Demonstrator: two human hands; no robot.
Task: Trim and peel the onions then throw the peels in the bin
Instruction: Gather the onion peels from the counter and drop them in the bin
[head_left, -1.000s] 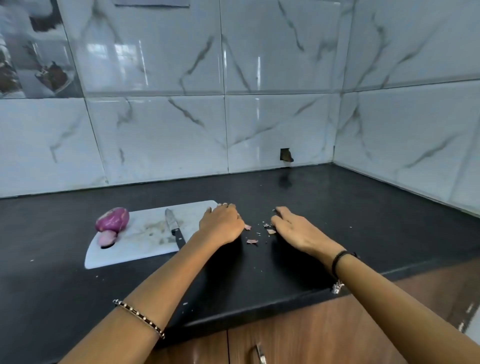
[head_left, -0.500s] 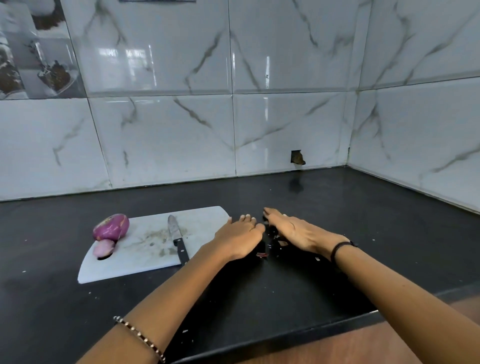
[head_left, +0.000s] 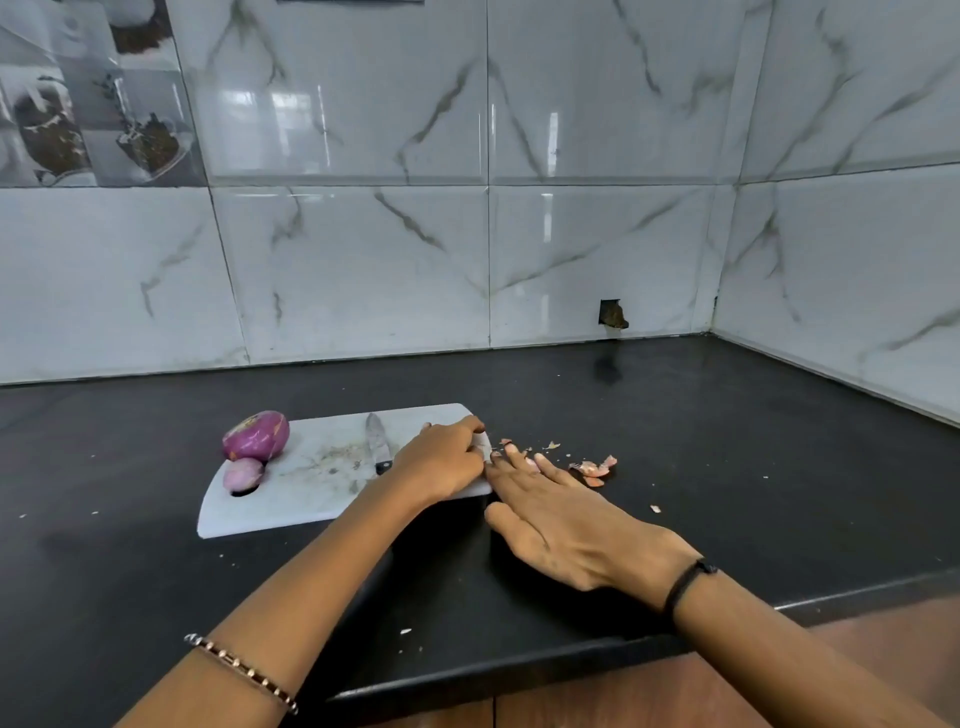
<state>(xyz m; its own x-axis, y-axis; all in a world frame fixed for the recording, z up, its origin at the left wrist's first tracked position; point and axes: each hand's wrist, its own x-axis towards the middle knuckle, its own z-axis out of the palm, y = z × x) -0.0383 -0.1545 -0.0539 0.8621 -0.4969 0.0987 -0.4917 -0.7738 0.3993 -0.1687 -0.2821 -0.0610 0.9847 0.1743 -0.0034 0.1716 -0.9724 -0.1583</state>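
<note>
Two peeled purple onions lie at the left end of the white cutting board (head_left: 311, 499): a large onion (head_left: 256, 435) and a small onion (head_left: 242, 474) in front of it. A knife (head_left: 376, 446) rests on the middle of the board. My left hand (head_left: 441, 462) sits on the board's right end, fingers curled over its right edge. Beside that edge, my right hand (head_left: 550, 514) lies flat on the black counter with straight, spread fingers. Pinkish onion peels (head_left: 592, 467) are scattered on the counter just right of its fingertips.
The black counter (head_left: 727, 441) runs back to marble-tiled walls behind and on the right, meeting in a corner. A small hole (head_left: 613, 314) shows in the back wall. A few peel crumbs (head_left: 655, 508) dot the counter. Wooden cabinet fronts sit below the front edge.
Both hands have shifted left from the peel pile. My left hand now sits on the board's right end and my right hand lies flat beside it, uncovering the peels.
</note>
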